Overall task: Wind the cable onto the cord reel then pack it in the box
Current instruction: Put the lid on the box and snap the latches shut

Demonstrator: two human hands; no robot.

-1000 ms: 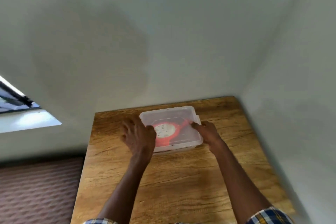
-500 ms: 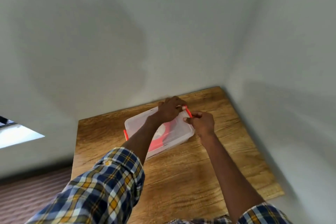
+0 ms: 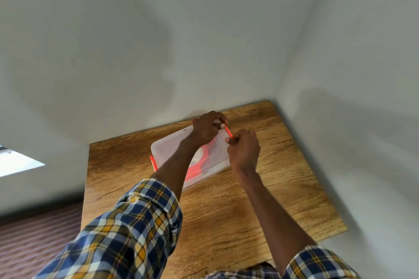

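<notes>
While the clear box [image 3: 167, 152] stands on the wooden worktop [image 3: 226, 206] with its lid on, the red cord reel [image 3: 199, 161] shows through it. Both the left hand [image 3: 207, 129] and right hand [image 3: 244, 152] pinch the red latch [image 3: 228, 132] with curled fingers. No writing can be read.

We see a clear box [image 3: 172, 147] with orange-red latches [image 3: 154, 163] holding a red-and-white cord reel [image 3: 199, 158], a grained golden-brown wooden counter [image 3: 260, 199], blue-yellow-white plaid sleeves [image 3: 127, 233], and pale grey-white walls [image 3: 158, 41].
</notes>
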